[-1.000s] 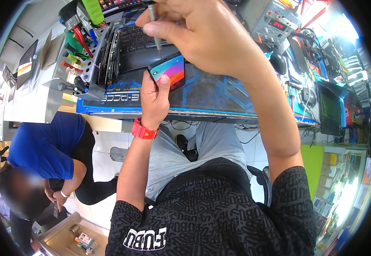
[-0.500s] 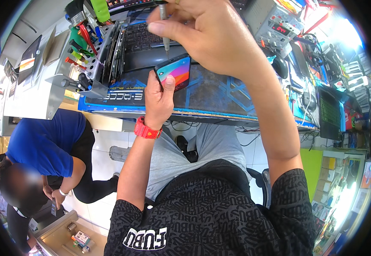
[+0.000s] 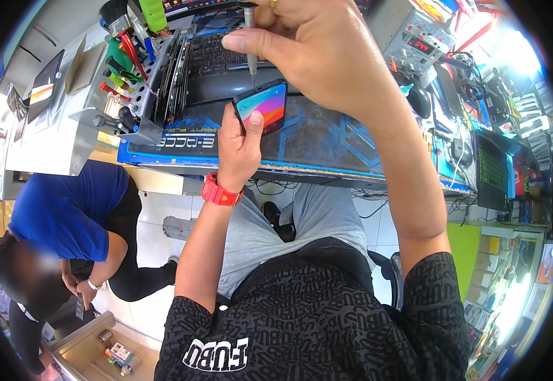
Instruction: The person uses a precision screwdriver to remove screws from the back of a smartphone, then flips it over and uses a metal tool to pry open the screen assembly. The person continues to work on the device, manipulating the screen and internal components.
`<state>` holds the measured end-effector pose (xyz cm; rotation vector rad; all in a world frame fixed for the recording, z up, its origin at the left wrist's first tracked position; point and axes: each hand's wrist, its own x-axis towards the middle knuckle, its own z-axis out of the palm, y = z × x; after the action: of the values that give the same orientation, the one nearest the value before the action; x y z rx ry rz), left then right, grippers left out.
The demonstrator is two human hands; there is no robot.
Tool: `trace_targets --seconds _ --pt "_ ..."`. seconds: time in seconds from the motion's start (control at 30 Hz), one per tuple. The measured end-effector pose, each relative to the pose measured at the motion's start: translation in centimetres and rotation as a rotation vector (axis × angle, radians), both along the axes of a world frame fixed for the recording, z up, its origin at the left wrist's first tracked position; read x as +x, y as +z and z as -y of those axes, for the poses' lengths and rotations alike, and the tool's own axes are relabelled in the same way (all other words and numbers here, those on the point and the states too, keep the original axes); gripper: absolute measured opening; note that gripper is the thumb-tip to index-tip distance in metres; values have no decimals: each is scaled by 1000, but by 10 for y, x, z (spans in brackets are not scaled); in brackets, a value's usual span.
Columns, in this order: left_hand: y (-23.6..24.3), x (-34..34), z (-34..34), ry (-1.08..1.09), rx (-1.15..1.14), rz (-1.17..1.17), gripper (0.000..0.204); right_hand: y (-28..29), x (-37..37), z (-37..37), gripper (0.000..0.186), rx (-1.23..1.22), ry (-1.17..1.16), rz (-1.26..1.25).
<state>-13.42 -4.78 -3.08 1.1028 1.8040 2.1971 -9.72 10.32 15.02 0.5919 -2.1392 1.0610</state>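
My left hand point(image 3: 241, 140) is closed round a smartphone point(image 3: 267, 105) whose lit screen shows pink, orange and teal, its thumb lying along the near edge. The phone is tilted above the dark work mat point(image 3: 327, 136). From above, my right hand point(image 3: 302, 54) grips a slim grey screwdriver point(image 3: 251, 47), thumb against its shaft. The driver stands almost upright, its thin tip at the phone's far edge; whether it touches a screw there is too small to tell. The top of the driver runs to the picture's upper edge.
A keyboard point(image 3: 211, 57) lies behind the phone. At left stands a tool rack point(image 3: 143, 95) with pliers and screwdrivers. A bench power supply point(image 3: 410, 41) stands at the right, near cables and a laptop point(image 3: 491, 168). A person in blue point(image 3: 70, 216) bends beside an open drawer point(image 3: 101, 352).
The phone and both hands have shifted very slightly to the right in the picture. The screwdriver is still held upright at the phone's far edge.
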Motion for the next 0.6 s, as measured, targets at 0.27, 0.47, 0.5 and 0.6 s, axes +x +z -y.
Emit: trace_targets --seconds 0.27,0.47,0.5,0.6 --pt "-4 -1 0 25 -6 3 31 15 20 10 49 50 -58 64" --pt "-8 -3 1 71 -71 -13 31 7 10 5 51 8 -5 35" --pt "-8 -3 0 69 -64 -13 30 6 10 3 51 17 -15 41" --pt "-9 -3 4 64 -86 -6 31 12 18 9 52 55 -42 36"
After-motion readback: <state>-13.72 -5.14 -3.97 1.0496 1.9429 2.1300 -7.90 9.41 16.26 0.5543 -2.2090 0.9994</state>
